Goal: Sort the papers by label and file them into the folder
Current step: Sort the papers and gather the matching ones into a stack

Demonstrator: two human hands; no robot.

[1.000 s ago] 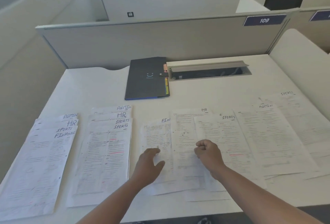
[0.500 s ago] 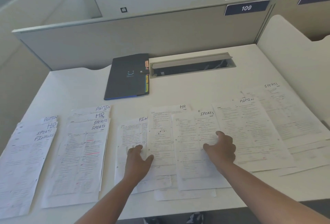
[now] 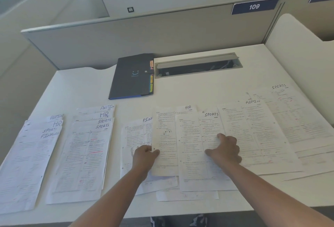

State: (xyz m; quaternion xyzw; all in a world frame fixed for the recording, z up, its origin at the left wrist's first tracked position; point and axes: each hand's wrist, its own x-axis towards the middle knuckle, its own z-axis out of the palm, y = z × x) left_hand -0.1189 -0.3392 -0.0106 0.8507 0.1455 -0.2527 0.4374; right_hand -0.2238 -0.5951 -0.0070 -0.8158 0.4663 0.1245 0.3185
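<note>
White counter point(image 3: 75, 85) in an office cubicle, grey partition point(image 3: 126, 44) along the back with a blue plate reading 109 point(image 3: 254, 6). Papers laid out in a row along the near edge. Far left: fanned stack point(image 3: 27, 163), handwritten labels showing ADMIN, HR, SPORTS, FINANCE from top down. Just beside it, second stack point(image 3: 79, 158), labels ADMIN, HR, SPORTS, SPORTS. Behind these, near the partition, a dark folder point(image 3: 130, 80) lies shut and flat, coloured tabs along its right edge, touching the left end of a grey cable tray point(image 3: 197, 64) set into the counter. Centre: sheet with label partly covered, reads FINA point(image 3: 133, 136), overlapped by an HR sheet point(image 3: 166, 136). Left hand point(image 3: 143, 159) at the left edge of the HR sheet, thumb on top and fingers under it, pinching the edge, which is slightly lifted. SPORTS sheet point(image 3: 195, 147) overlaps the HR sheet on the right. Right hand point(image 3: 225, 149) rests on the SPORTS sheet, fingers curled loosely and pressing down, nothing gripped. Further right: ADMIN sheet point(image 3: 253, 132), then another SPORTS sheet point(image 3: 296, 116) at the far right, faint print, overlapped at its left edge. More sheets poke out beneath the centre group at the near edge.
</note>
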